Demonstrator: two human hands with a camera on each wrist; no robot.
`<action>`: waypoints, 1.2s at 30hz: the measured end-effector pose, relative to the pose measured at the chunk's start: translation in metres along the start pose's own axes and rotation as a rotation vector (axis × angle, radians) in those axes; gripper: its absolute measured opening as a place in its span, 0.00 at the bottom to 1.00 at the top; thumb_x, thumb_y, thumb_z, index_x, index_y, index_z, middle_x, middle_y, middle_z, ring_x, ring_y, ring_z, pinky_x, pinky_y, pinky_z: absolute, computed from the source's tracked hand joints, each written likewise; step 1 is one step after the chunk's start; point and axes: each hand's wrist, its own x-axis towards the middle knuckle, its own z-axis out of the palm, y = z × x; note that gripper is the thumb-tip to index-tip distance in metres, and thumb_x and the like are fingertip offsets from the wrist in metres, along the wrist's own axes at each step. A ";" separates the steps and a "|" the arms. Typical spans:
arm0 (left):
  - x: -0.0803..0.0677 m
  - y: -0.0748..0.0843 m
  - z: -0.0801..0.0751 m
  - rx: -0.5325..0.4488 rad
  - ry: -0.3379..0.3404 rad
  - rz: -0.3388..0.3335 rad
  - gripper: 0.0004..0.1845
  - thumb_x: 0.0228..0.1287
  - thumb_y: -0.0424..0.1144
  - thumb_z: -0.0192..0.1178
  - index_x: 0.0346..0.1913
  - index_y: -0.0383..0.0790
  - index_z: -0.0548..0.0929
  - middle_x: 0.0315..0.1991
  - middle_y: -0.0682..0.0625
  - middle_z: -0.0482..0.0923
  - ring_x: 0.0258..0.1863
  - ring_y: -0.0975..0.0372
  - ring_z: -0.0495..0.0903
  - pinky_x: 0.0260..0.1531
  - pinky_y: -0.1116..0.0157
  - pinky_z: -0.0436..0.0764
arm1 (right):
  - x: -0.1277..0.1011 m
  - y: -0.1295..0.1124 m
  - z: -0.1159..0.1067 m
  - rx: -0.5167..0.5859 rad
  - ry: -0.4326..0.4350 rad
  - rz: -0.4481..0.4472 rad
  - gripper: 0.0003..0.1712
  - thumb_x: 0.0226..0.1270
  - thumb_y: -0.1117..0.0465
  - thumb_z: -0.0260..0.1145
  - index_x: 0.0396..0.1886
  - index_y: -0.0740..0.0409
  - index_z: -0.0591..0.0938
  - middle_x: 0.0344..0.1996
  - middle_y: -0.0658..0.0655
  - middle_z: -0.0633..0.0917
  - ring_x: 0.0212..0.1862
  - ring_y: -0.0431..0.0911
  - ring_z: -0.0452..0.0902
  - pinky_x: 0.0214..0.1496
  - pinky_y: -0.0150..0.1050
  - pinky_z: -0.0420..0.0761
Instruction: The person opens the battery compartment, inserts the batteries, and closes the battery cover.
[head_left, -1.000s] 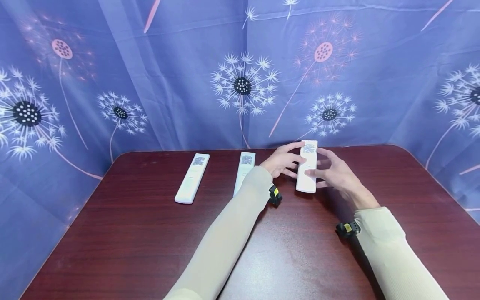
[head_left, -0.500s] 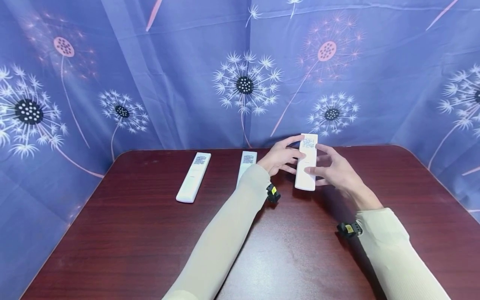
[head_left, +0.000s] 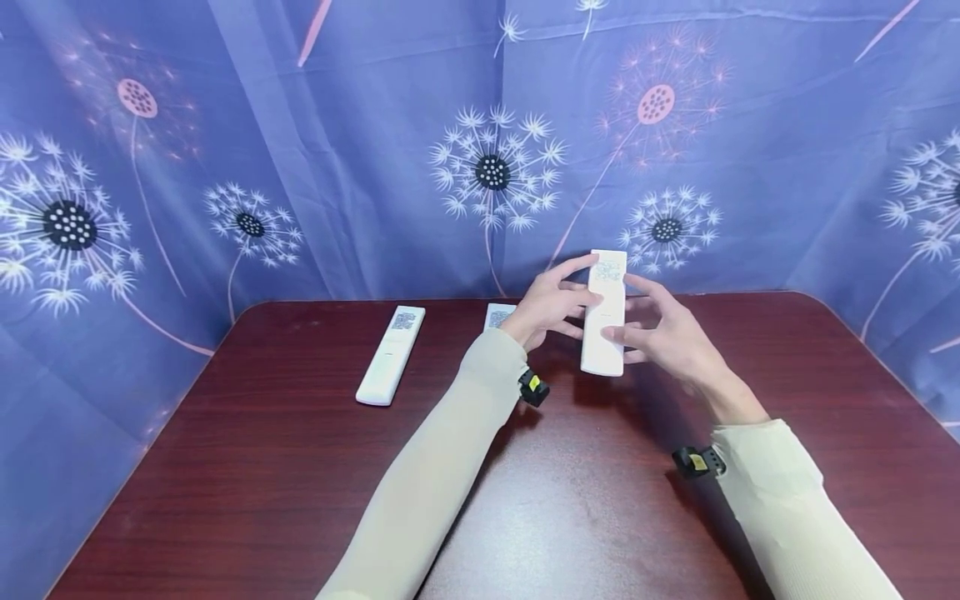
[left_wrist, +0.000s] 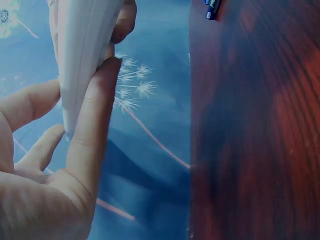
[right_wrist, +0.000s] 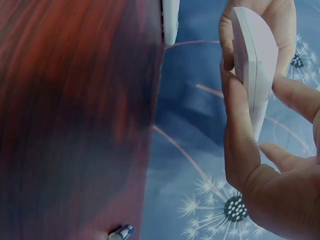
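Both hands hold a white remote control [head_left: 603, 333] above the right part of the table, its printed label at the far end. My left hand [head_left: 549, 302] pinches its left side, thumb on the labelled face and fingers at the far end and edge. On the opposite side my right hand [head_left: 672, 337] grips it between thumb and fingers. Seen edge-on in the left wrist view, the remote control [left_wrist: 86, 50] sits between thumb and fingers. The right wrist view shows the same remote control [right_wrist: 254, 60] from its end, with both hands around it.
A second remote control [head_left: 390, 356] lies on the dark red table [head_left: 247, 467] at left. Another remote control [head_left: 498, 315] is mostly hidden behind the left forearm. Small blue battery-like cylinders [left_wrist: 212, 9] show near the table's edge in the wrist views. A blue dandelion-print cloth [head_left: 360, 167] hangs behind.
Both hands have lifted the remote control higher off the table and shifted it slightly left. The left forearm now covers more of the middle remote control.
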 end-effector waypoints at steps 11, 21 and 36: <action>-0.021 0.016 -0.018 -0.015 0.039 0.131 0.36 0.70 0.29 0.69 0.75 0.64 0.78 0.53 0.45 0.82 0.38 0.50 0.88 0.32 0.53 0.91 | -0.002 -0.018 0.019 0.002 0.035 -0.098 0.51 0.72 0.70 0.72 0.87 0.54 0.56 0.67 0.70 0.72 0.55 0.50 0.82 0.43 0.45 0.91; -0.033 0.026 -0.034 -0.019 0.033 0.241 0.36 0.74 0.29 0.65 0.78 0.65 0.74 0.54 0.44 0.83 0.39 0.50 0.88 0.33 0.53 0.91 | -0.005 -0.033 0.029 -0.047 0.031 -0.154 0.52 0.70 0.69 0.74 0.87 0.50 0.58 0.66 0.67 0.74 0.54 0.56 0.83 0.41 0.47 0.91; -0.040 0.035 -0.048 -0.077 -0.011 0.294 0.40 0.70 0.26 0.68 0.81 0.56 0.71 0.54 0.40 0.83 0.36 0.49 0.88 0.30 0.54 0.91 | -0.009 -0.038 0.031 -0.030 -0.027 -0.220 0.43 0.73 0.70 0.72 0.83 0.50 0.66 0.66 0.65 0.75 0.52 0.54 0.83 0.41 0.47 0.91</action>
